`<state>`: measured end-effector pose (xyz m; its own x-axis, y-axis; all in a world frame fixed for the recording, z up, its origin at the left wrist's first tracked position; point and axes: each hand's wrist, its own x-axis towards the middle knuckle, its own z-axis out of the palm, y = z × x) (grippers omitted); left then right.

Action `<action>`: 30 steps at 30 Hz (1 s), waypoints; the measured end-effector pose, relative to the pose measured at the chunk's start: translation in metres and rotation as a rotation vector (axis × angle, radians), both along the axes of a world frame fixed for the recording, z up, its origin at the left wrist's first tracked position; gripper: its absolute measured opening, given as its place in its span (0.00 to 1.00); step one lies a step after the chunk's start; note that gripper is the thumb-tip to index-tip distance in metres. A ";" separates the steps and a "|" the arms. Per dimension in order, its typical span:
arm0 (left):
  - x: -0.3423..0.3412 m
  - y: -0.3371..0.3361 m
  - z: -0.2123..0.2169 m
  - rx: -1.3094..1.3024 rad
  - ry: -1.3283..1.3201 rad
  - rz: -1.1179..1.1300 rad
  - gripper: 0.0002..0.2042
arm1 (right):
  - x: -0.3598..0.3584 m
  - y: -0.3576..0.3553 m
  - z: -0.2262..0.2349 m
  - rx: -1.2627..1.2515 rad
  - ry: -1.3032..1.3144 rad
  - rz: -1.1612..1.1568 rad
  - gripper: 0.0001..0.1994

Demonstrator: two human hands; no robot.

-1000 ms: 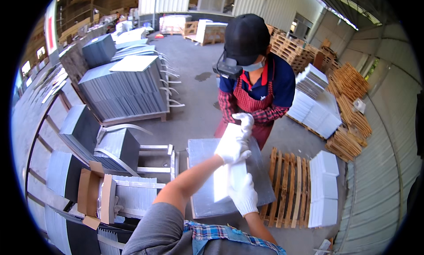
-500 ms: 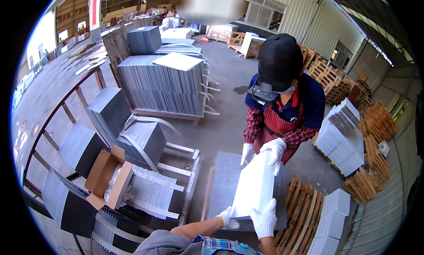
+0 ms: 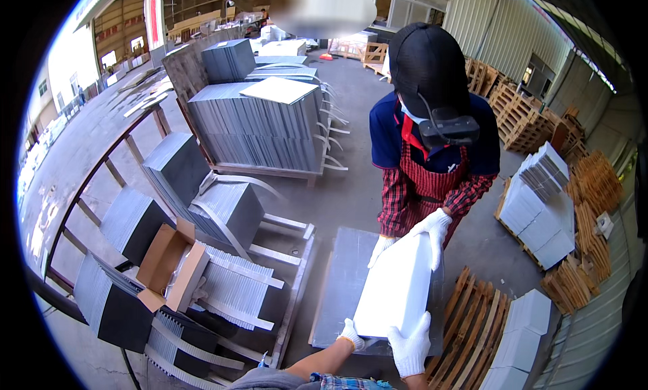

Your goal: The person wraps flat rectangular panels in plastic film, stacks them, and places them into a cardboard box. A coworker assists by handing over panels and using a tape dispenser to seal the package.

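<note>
A long white box (image 3: 395, 289) lies lengthwise away from me, above a grey flat-topped surface (image 3: 339, 268). My left hand (image 3: 352, 333), in a white knit glove, grips its near left corner, with some fingers hidden. At the near right corner my gloved right hand (image 3: 410, 346) holds the same box, its thumb up and fingers against the side. Facing me, a co-worker in a black cap and red checked apron has the far end. That person's two white-gloved hands (image 3: 433, 233) rest on the far corners. The gap beneath the box, if any, is hard to judge.
To the left stand stacks of grey slabs (image 3: 253, 130) and an open cardboard box (image 3: 172, 267) beside a metal rack (image 3: 302, 268). At right are a slatted wooden pallet (image 3: 466, 329), white boxes (image 3: 520, 332) and another loaded pallet (image 3: 536, 218).
The view has shifted slightly. The co-worker leans closer with the head turned down toward the box. Both my hands stay on the near end of the box; the co-worker keeps the far end.
</note>
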<state>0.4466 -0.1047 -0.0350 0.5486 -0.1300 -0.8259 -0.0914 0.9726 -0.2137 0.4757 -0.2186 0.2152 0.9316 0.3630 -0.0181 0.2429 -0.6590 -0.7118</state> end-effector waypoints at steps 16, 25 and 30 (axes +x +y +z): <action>0.028 -0.044 -0.044 0.650 0.120 0.023 0.40 | 0.131 -0.159 -0.124 0.384 0.409 -0.075 0.37; 0.063 -0.038 0.051 1.010 0.013 -0.054 0.38 | 0.138 -0.180 -0.166 0.813 0.830 -0.328 0.38; 0.043 0.002 0.069 0.941 -0.194 -0.103 0.37 | 0.112 -0.166 -0.139 0.889 0.811 -0.341 0.39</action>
<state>0.4901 -0.1031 0.0337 0.7095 0.4834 -0.5128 -0.0413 0.7550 0.6545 0.5882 -0.3849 0.0764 0.8155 0.2861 -0.5031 -0.5619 0.1833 -0.8066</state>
